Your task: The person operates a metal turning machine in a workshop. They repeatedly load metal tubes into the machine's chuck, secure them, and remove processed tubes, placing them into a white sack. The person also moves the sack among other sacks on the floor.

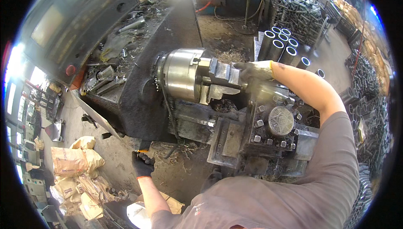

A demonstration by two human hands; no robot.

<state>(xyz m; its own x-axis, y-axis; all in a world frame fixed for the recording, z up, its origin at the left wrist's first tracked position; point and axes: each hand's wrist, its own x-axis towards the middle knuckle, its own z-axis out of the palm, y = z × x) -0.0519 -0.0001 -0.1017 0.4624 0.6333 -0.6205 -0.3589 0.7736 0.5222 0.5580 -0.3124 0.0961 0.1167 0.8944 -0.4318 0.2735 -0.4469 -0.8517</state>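
Note:
A steel lathe chuck point(181, 74) with stepped jaws point(223, 72) sits on the dark headstock point(147, 69). My right hand point(257, 70), in a pale, dirt-darkened glove, is at the outer end of the jaws. Its fingers look curled, and whatever lies in or under them is hidden. Below that hand is a shiny round metal part point(270, 92), close to the tool post point(275, 126). Low on the left, my left hand point(143, 164) wears a black glove with the fingers curled closed. An orange piece point(143, 151) shows at its fingertips; what it grips is unclear.
Several upright metal tubes point(281, 46) stand beyond my right arm. Wire bins point(298, 6) of metal parts fill the far right. Brown paper sacks point(75, 161) lie on the floor at left. Tools and chips cover the headstock top point(113, 61).

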